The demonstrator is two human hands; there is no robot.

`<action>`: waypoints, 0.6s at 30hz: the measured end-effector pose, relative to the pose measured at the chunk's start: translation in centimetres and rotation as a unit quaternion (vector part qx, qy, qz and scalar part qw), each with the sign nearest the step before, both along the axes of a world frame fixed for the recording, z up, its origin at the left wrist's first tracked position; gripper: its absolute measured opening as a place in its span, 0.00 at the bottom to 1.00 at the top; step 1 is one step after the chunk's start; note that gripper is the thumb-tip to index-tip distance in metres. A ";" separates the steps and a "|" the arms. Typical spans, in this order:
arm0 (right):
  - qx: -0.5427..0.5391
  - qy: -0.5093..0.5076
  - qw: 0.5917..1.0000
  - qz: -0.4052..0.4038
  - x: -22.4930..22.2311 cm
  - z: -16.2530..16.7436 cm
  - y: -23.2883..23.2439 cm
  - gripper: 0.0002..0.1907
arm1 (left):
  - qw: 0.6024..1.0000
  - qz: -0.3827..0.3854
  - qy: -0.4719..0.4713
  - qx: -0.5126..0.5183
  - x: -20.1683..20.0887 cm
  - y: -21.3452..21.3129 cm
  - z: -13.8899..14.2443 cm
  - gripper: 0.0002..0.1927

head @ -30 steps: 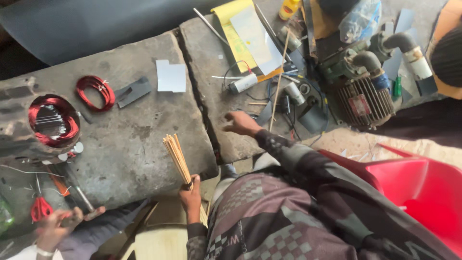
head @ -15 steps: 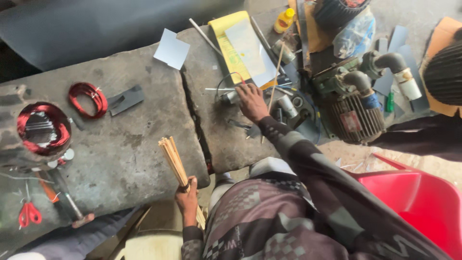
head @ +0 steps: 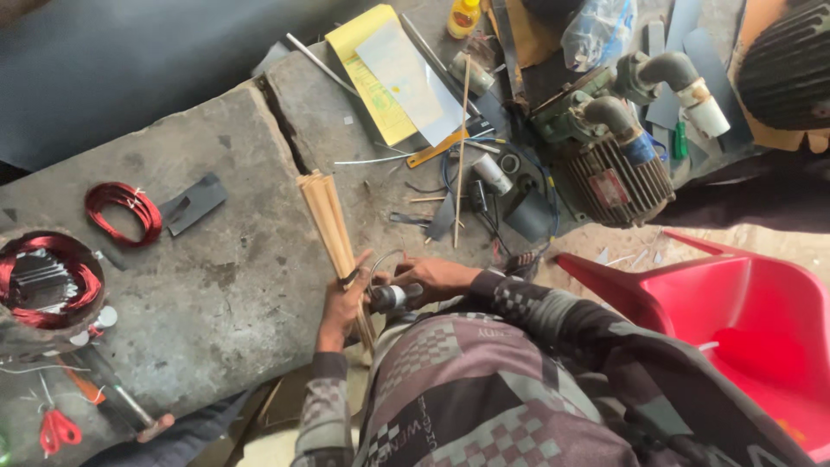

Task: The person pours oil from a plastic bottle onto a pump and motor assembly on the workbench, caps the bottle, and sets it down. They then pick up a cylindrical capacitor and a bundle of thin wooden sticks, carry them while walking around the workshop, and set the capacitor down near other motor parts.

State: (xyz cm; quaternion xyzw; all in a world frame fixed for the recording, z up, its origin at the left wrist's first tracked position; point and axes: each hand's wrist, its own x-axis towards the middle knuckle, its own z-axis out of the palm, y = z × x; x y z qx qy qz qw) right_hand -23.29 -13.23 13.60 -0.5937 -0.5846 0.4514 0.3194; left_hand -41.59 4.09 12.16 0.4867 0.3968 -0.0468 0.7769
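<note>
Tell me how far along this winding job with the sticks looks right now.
Done: one stator on the stone slab already carries red wire, and a spare red coil lies beside it. In hand: the left hand grips a bundle of thin wooden sticks, and the right hand holds a small metal cylinder against it. Left: the pump motor sits untouched.

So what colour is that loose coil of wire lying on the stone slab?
Red coil of wire; head view.

Bundle of thin tan sticks (head: 333,233): held at lower end, fanned out at top, slanting up-left over the grey stone desk (head: 216,277). Small silvery cylinder (head: 391,297): gripped just beside the bundle's lower end.
</note>
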 end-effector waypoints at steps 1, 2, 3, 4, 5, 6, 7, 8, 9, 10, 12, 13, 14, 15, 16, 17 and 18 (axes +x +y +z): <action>-0.005 -0.003 1.000 0.013 0.2 -0.2 -0.1 0.30 | 0.999 -0.021 -0.034 0.010 0.7 0.2 0.5 0.22; 0.012 -0.007 1.000 -0.008 0.7 -0.5 -0.1 0.29 | 0.997 -0.044 -0.067 0.021 1.3 0.3 0.9 0.20; 0.032 -0.015 0.999 -0.031 1.2 -0.8 -0.1 0.29 | 0.992 -0.070 -0.103 0.032 1.8 0.4 1.2 0.18; 0.051 -0.026 0.997 -0.053 1.9 -1.2 -0.2 0.29 | 0.994 -0.057 -0.086 0.039 2.2 0.3 1.4 0.17; 0.016 -0.027 0.995 -0.095 2.5 -1.5 -0.4 0.27 | 0.996 -0.044 -0.068 0.044 2.5 0.2 1.6 0.17; -0.021 -0.026 0.990 -0.135 3.1 -1.9 -0.8 0.25 | 0.997 -0.029 -0.047 0.047 2.6 0.1 1.8 0.16; -0.057 -0.022 0.983 -0.174 3.6 -2.2 -1.3 0.23 | 0.998 -0.024 -0.036 0.050 2.6 0.0 1.9 0.16; -0.048 -0.051 0.974 -0.215 4.2 -2.5 -2.0 0.20 | 0.998 -0.015 -0.025 0.052 2.5 -0.1 1.9 0.15; -0.039 -0.080 0.963 -0.255 4.9 -2.7 -2.7 0.17 | 0.998 -0.006 -0.014 0.055 2.4 0.0 2.0 0.15; -0.049 -0.095 0.939 -0.328 5.4 -2.9 -3.5 0.17 | 0.998 0.005 -0.012 0.060 2.2 0.1 2.1 0.15; -0.063 -0.114 0.885 -0.446 6.7 -3.1 -5.1 0.14 | 0.997 0.026 -0.008 0.072 1.6 0.5 2.3 0.15; -0.068 -0.120 0.860 -0.491 7.4 -3.2 -5.8 0.12 | 0.997 0.034 -0.006 0.071 1.3 0.8 2.4 0.15; -0.047 -0.179 0.839 -0.511 8.2 -3.3 -6.3 0.12 | 0.997 0.042 -0.005 0.070 0.9 1.3 2.6 0.16; -0.026 -0.237 0.814 -0.529 9.0 -3.3 -6.8 0.12 | 0.996 0.050 -0.004 0.069 0.5 1.7 2.7 0.16; -0.004 -0.293 0.787 -0.543 9.7 -3.5 -7.1 0.12 | 0.996 0.061 -0.032 0.050 0.1 2.1 2.9 0.17; -0.011 -0.239 0.779 -0.580 10.4 -3.6 -7.2 0.12 | 0.995 0.074 -0.059 0.030 -0.4 2.5 3.0 0.18; -0.022 -0.182 0.767 -0.615 10.9 -3.7 -7.3 0.13 | 0.993 0.085 -0.083 0.010 -1.0 2.8 3.3 0.18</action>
